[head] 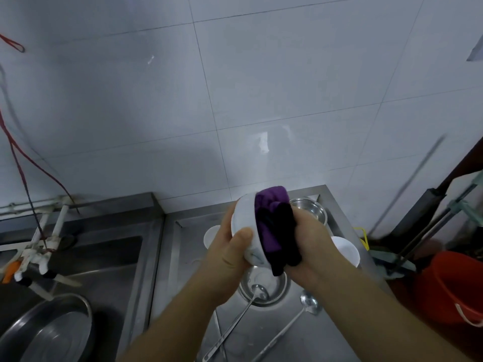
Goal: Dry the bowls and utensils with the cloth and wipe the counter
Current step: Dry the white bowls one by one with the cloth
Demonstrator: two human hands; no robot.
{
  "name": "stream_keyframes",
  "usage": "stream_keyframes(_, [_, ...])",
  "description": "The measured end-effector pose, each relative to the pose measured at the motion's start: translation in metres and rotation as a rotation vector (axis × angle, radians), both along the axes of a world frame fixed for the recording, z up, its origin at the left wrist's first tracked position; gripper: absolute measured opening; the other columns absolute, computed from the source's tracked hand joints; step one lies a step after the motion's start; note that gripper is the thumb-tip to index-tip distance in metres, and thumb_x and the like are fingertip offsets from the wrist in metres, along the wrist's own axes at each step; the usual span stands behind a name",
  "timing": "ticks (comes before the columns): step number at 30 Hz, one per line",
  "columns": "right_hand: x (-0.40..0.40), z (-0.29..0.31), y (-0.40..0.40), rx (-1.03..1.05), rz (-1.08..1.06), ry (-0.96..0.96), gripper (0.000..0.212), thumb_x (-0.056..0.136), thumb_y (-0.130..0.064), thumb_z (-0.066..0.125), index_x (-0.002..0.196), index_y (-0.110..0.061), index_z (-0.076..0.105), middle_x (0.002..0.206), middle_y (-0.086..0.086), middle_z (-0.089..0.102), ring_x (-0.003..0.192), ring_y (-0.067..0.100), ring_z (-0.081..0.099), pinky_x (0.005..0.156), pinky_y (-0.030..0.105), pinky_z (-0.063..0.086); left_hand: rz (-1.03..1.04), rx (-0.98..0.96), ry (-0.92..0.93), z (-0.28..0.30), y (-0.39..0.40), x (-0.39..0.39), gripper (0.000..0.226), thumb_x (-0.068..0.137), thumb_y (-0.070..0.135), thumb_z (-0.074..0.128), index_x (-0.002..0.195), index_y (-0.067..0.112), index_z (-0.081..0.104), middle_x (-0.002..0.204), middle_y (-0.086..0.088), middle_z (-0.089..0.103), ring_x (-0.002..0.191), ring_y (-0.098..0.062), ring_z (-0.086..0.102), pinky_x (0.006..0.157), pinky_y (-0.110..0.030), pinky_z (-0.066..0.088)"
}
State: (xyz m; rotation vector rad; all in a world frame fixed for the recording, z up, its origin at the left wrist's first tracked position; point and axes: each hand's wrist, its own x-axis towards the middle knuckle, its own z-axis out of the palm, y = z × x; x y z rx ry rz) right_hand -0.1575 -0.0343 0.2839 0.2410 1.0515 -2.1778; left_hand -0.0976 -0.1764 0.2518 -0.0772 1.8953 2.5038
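Steel bowl [264, 286] holding spoon [235, 322], cloth [274, 228] on white bowl [244, 218]

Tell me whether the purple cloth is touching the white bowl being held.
Touching. The head view shows the purple cloth pressed by the right hand against the white bowl, held by the left hand.

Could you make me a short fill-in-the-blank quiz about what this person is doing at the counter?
1. The left hand holds a ____ bowl above the counter.
2. The right hand presses a cloth that is black and ____ against that bowl.
3. Below the hands, a metal bowl has a ____ resting in it.
4. At the far right stands a ____ bucket.

Missing words: white; purple; ladle; red
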Motion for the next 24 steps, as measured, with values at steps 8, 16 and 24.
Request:
stream_keyframes(8, [-0.010,-0.016,0.001,0.741,0.060,1.102,0.032,0.096,-0.012,0.061,0.108,-0.038,0.074,0.099,-0.010,0.074,0.092,0.013,0.071,0.083,0.042,0.062,0.119,-0.157,0.040,0.008,-0.008,-0.005,0.087,0.079,0.055,0.081,0.155,0.029,0.046,0.142,-0.012,0.063,0.129,-0.035,0.065,0.102,-0.061,0.057])
stream_keyframes(16, [-0.014,-0.022,0.005,0.212,0.130,0.133,0.026,0.080,-0.020,0.069,0.096,-0.005,0.083,0.093,0.018,0.077,0.081,0.033,0.076,0.070,0.040,0.064,0.039,-0.537,-0.007,0.003,-0.021,-0.002,0.107,0.068,0.061,0.079,0.157,0.058,0.021,0.148,0.012,0.051,0.129,-0.018,0.059,0.100,-0.035,0.060])
stream_keyframes(24, [-0.015,-0.028,0.009,-0.012,0.014,0.024,0.043,0.087,-0.043,0.073,0.113,-0.009,0.081,0.112,0.017,0.077,0.098,0.037,0.076,0.083,0.048,0.063,0.057,-0.688,-0.076,0.003,-0.020,-0.004,0.097,0.062,0.058,0.089,0.139,0.063,0.031,0.134,0.026,0.047,0.118,-0.014,0.058,0.081,-0.028,0.065])
